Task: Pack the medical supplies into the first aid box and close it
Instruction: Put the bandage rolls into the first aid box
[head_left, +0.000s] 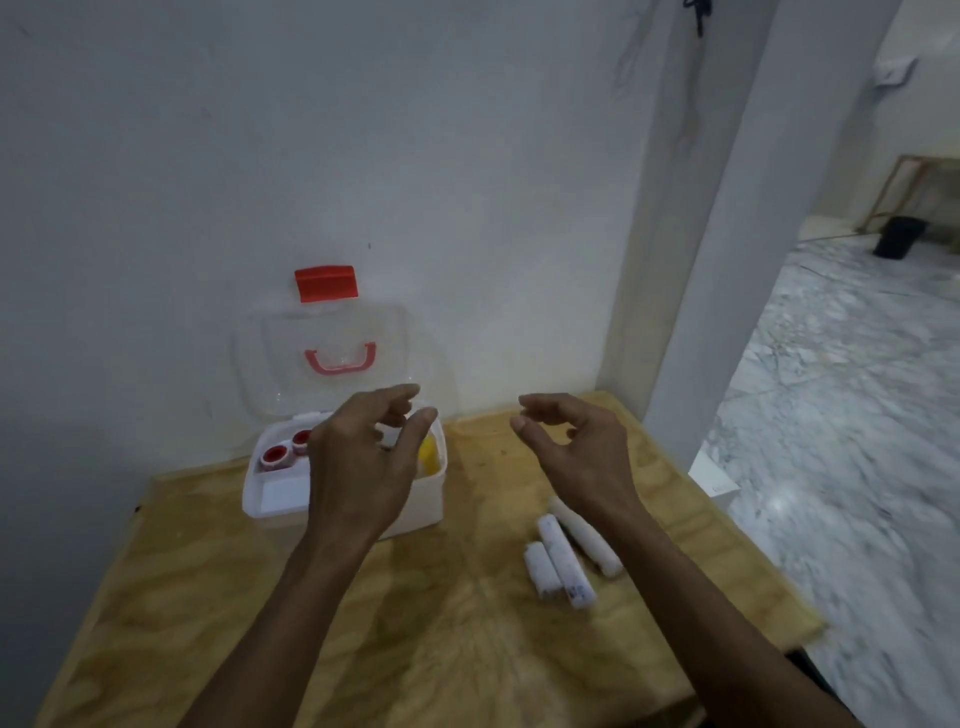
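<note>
Both empty — left hand (363, 462) half-curled over the open first aid box (343, 499), right hand (576, 447) loosely open above the table (208, 597).

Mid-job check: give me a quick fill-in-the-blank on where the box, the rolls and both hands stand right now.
1. The lid of the first aid box stands ____.
2. ____ white bandage rolls lie on the wooden table, outside the box.
3. The left hand hovers over the ____.
4. The right hand holds ____.

Missing words: open; three; box; nothing
</note>
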